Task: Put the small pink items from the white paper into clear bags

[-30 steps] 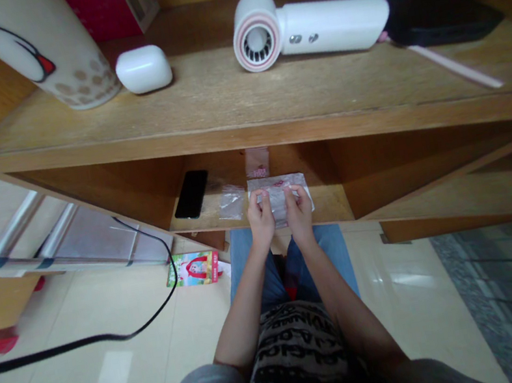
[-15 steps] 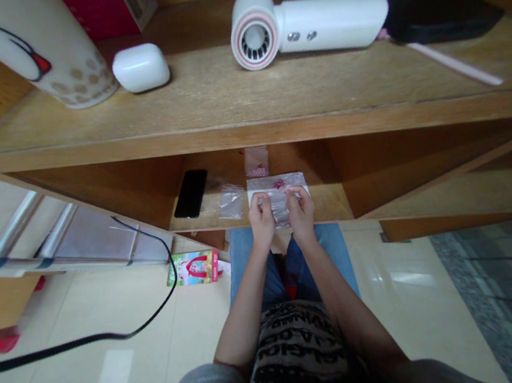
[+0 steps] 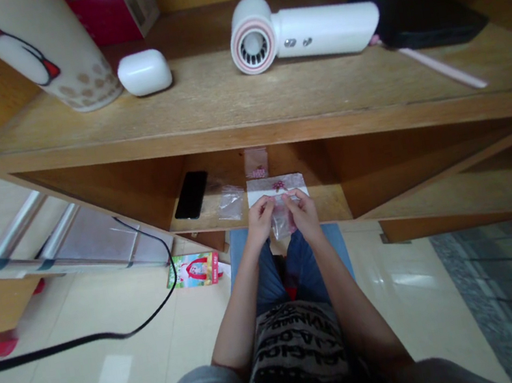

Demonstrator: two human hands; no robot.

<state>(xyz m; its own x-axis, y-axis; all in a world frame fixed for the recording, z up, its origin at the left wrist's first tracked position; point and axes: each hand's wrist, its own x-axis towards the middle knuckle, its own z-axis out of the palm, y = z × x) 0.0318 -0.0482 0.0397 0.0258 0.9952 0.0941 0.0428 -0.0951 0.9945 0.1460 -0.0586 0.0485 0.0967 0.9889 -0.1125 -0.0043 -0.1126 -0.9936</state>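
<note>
Between my two hands hangs a small clear plastic bag (image 3: 282, 225), its top edge pinched on both sides. My left hand (image 3: 261, 218) is closed on the bag's left corner, and my right hand (image 3: 303, 213) on its right. Just beyond my fingers a white sheet of paper (image 3: 255, 188) lies on the lower shelf, with a small cluster of dark pink beads (image 3: 279, 185) on it. Behind the paper lies another little bag (image 3: 256, 160) holding pink beads. What the held bag contains is too small to make out.
On the lower shelf are a black phone (image 3: 191, 195) and a clear bag (image 3: 231, 203). The upper shelf (image 3: 202, 112) overhangs, bearing a patterned cup (image 3: 83, 83), a white earbud case (image 3: 144, 72), a white handheld fan (image 3: 326, 29) and a black case (image 3: 427, 13). A black cable (image 3: 113, 336) hangs at left.
My hands have moved slightly closer together at the bag's top edge. The bag now hangs lower, past the shelf's front edge. The whole view has shifted slightly.
</note>
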